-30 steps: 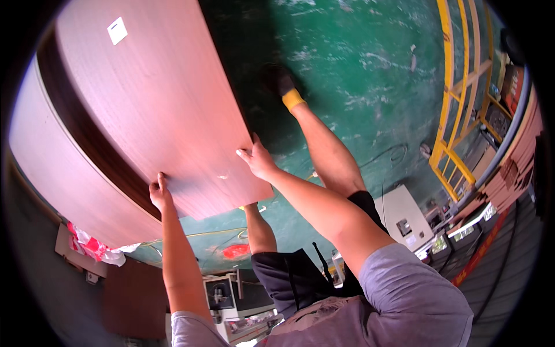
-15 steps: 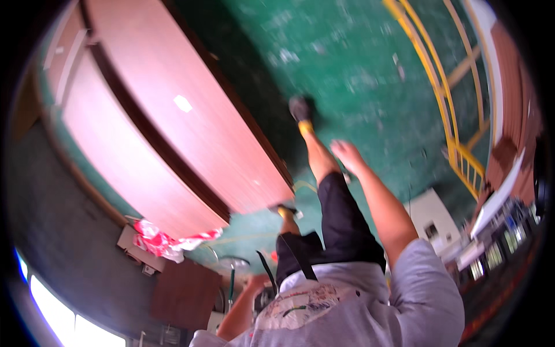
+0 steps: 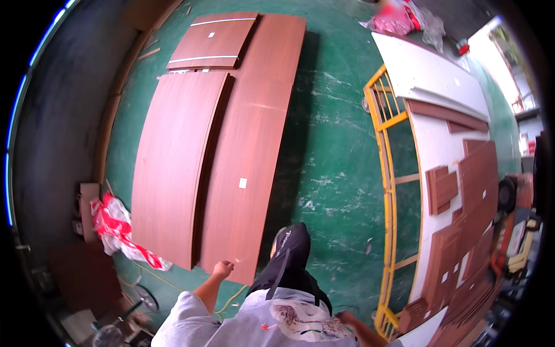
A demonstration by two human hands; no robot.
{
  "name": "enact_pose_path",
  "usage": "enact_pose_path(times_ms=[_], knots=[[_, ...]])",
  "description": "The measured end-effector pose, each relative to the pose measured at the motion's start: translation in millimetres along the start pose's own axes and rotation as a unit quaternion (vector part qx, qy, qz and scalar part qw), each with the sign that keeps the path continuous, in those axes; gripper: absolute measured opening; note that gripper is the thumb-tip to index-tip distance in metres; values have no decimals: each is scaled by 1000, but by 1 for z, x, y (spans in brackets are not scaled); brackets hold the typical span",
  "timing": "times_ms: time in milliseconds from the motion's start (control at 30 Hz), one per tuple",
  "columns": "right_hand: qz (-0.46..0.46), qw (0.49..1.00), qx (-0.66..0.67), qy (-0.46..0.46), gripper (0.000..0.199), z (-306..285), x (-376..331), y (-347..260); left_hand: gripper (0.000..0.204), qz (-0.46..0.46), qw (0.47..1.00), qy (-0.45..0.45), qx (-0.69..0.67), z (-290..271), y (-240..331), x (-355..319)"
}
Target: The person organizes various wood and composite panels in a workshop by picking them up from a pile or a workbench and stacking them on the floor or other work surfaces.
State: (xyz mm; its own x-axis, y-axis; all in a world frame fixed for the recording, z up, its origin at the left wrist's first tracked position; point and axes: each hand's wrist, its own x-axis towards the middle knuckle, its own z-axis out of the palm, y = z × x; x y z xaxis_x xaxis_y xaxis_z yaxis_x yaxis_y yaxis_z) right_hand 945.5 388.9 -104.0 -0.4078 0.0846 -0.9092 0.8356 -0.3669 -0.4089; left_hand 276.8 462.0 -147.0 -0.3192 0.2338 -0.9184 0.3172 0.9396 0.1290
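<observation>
left hand (image 3: 222, 269) loosely curled, touching near end of long brown board (image 3: 251, 144); long axis toward 12 o'clock. three brown boards flat on green floor (image 3: 335, 144). right hand (image 3: 347, 317) grip unclear.

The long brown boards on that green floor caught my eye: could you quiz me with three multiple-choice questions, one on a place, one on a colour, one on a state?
1. Where is the left hand?
A. At the near end of a long brown board
B. On the yellow cart frame
C. In the red-and-white plastic wrap

2. What colour is the floor?
A. Grey
B. Green
C. Blue

3. How do the long boards lie?
A. Upright against a wall
B. Flat on the floor
C. Held overhead

Answers: 1 A, the closed hand meets the board's near edge. 2 B, scuffed green paint shows between boards and cart. 3 B, both lie flat side by side.
</observation>
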Motion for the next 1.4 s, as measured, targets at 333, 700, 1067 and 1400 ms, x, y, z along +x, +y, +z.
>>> enact_pose_path(times_ms=[333, 700, 1067, 1400], knots=[[157, 916, 338, 150, 20, -354, -45, -192, 39, -30, 995, 19, -97, 64, 213, 134], [-193, 843, 353, 357, 45, -692, 546, -508, 55, 147, 958, 230, -85, -168, 579, 454], [-207, 843, 455, 197, 65, -681, 732, -629, 63, 122, 936, 329, -23, -281, 634, 662], [-130, 898, 354, 228, 51, -680, 732, -626, 32, 145, 938, 314, -32, -275, 669, 637]])
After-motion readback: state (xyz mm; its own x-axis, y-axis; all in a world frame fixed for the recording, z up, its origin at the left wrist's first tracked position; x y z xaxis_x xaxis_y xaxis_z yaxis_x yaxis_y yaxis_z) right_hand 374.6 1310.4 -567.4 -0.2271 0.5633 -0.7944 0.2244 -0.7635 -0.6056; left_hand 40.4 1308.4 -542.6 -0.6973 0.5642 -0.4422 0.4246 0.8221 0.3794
